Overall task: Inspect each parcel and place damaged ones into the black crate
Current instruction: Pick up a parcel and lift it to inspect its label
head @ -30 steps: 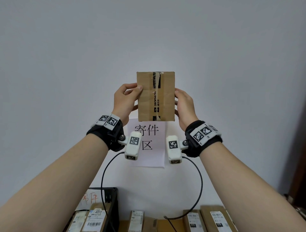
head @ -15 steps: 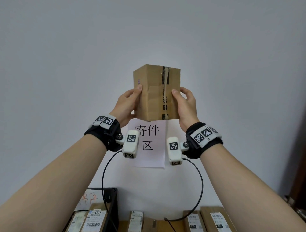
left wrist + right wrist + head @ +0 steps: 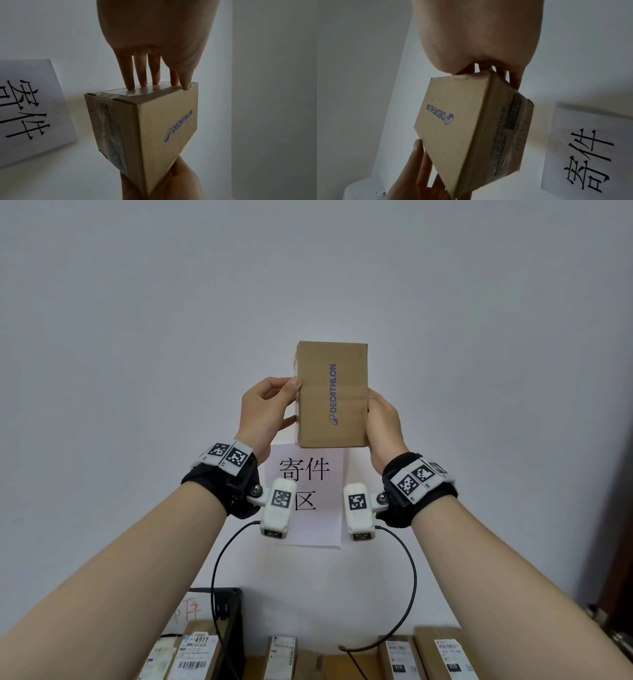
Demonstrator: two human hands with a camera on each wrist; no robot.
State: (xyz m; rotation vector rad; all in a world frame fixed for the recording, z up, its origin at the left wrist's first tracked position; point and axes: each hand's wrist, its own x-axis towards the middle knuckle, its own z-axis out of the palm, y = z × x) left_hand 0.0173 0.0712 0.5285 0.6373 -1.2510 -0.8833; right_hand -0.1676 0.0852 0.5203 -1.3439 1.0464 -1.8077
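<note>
Two hands hold one parcel [image 3: 331, 394] up in front of the pale wall [image 3: 137, 337], above the row of other parcels [image 3: 400, 657] at the bottom of the head view. You have the small brown cardboard box upright, its plain face with the blue DECATHLON print [image 3: 333, 394] turned toward you, the lettering running up the long side.

Your left hand [image 3: 265, 412] grips the box's left side: in the left wrist view four fingers [image 3: 143, 73] lie slightly apart with their tips pressed on a taped face, and the thumb [image 3: 186, 81] bears on the edge next to the printed face. Your right hand [image 3: 385, 426] holds the opposite side, thumb at the front edge; in the right wrist view its fingers curl round the far corner of the box, mostly hidden behind the palm, so you cannot tell how far they spread.

Both wrist views show a strip of clear tape [image 3: 510, 135] running along the narrow face that points away from you, over dark printed tape beneath.

Behind the box a white paper sign [image 3: 308, 494] with black characters is stuck to the wall. At lower left the black crate [image 3: 229, 628] stands with labelled parcels [image 3: 197, 652] in it.
</note>
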